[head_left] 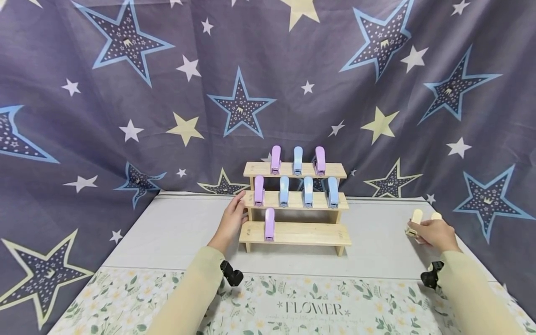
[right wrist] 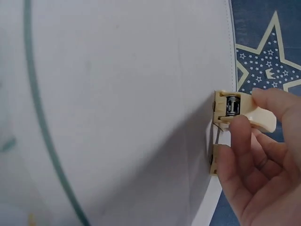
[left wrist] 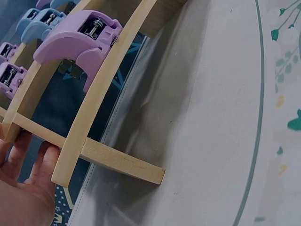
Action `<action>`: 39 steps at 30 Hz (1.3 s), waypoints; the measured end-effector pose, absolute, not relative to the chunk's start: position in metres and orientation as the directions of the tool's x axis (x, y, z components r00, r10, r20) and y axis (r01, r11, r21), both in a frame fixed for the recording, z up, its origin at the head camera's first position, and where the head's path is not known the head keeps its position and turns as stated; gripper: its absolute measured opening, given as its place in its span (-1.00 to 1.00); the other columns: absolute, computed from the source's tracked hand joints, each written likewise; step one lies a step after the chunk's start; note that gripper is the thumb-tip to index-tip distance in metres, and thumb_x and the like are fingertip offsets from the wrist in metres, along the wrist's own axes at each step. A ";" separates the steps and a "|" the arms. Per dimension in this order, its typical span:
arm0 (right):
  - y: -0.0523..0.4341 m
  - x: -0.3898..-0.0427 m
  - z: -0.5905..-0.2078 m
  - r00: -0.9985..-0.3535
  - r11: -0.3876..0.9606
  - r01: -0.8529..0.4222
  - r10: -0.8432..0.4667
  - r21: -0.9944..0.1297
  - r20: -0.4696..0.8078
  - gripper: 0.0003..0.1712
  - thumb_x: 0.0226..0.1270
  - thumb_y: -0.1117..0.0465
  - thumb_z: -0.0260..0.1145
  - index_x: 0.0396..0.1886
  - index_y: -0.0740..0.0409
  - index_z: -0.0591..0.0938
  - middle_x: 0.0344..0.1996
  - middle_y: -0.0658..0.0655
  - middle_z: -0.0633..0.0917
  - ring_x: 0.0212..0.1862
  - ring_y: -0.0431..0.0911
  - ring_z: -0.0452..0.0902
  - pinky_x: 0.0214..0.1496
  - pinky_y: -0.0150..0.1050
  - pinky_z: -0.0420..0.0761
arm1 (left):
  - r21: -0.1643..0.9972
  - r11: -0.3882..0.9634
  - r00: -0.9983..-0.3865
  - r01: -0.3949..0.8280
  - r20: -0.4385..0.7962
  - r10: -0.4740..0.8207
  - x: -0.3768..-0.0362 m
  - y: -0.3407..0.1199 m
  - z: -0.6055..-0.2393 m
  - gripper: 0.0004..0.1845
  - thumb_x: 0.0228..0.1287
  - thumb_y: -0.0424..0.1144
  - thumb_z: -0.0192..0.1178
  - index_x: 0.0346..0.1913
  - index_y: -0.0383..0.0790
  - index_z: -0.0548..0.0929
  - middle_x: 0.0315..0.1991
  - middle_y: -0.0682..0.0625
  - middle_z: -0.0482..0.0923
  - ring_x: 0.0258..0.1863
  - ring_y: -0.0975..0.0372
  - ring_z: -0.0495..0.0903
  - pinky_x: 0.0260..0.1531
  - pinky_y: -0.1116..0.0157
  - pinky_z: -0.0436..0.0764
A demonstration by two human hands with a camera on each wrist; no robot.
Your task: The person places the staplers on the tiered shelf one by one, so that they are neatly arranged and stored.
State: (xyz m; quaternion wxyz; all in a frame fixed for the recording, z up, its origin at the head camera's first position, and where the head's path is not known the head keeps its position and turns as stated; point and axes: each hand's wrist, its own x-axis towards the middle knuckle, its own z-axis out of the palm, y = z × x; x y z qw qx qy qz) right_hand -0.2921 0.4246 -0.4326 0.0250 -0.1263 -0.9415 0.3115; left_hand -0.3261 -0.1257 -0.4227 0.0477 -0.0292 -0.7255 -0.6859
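Observation:
My right hand [head_left: 437,234] pinches a small cream-yellow plastic tool [right wrist: 256,117], stapler-like in shape, with a coil spring showing at one end. A second cream-yellow tool [head_left: 436,216] is close beside that hand, partly hidden behind the fingers. My left hand [head_left: 232,219] holds the left side of a three-tier wooden display stand [head_left: 310,233], its fingers reaching behind a side bar. Purple and blue tools of like shape stand on the tiers. One purple tool [head_left: 270,224] is on the lowest tier, towards its left end. Blue tools [head_left: 298,160] stand on the middle and top tiers.
The stand is on a white table surface [head_left: 176,232] with a flower-printed mat part [head_left: 314,298] at the front. A dark star-patterned cloth [head_left: 268,56] hangs behind and at both sides. Bare white table lies between the stand and my right hand.

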 end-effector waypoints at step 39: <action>0.378 -0.274 -0.408 -0.998 0.730 -0.004 -0.047 -0.684 -0.045 -0.57 0.45 -0.03 0.25 -0.28 0.29 0.43 -0.54 0.08 0.64 -0.48 -0.13 0.56 -0.46 -0.27 0.64 | 0.992 0.063 -0.994 0.108 0.109 -0.012 -0.328 -0.127 -0.422 -0.50 0.66 -0.14 -0.21 0.56 -0.07 0.21 0.43 -0.29 0.28 0.31 -0.16 0.40 0.28 -0.05 0.46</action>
